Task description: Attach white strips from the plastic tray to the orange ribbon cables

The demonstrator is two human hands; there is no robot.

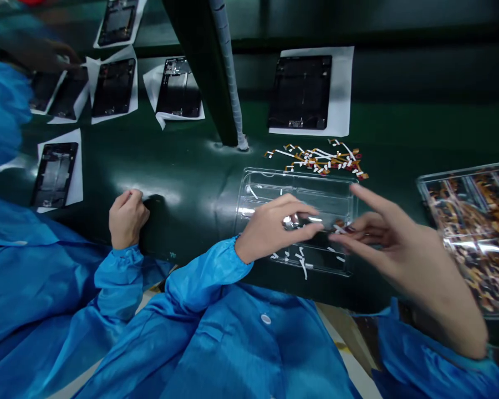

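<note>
My right hand (385,227) pinches a small flex cable (340,227) with a white strip on it, between thumb and fingers, while its index finger stretches out. Close on its left is my left hand (280,224), thumb and fingers curved with a gap between them. A pale glint shows in that gap. Both hands are above a clear plastic tray (249,173), which they partly hide. Small white strips (301,260) lie scattered on the tray. Just behind it, a loose pile of orange-and-white flex cables (320,159) rests on the green work surface.
At the right stands a clear box (474,227) full of flex cables. Dark device panels (301,91) lie on white sheets along the back and left. A dark post (210,72) with a wrapped cable rises behind. A co-worker's closed hand (127,219) rests at the left.
</note>
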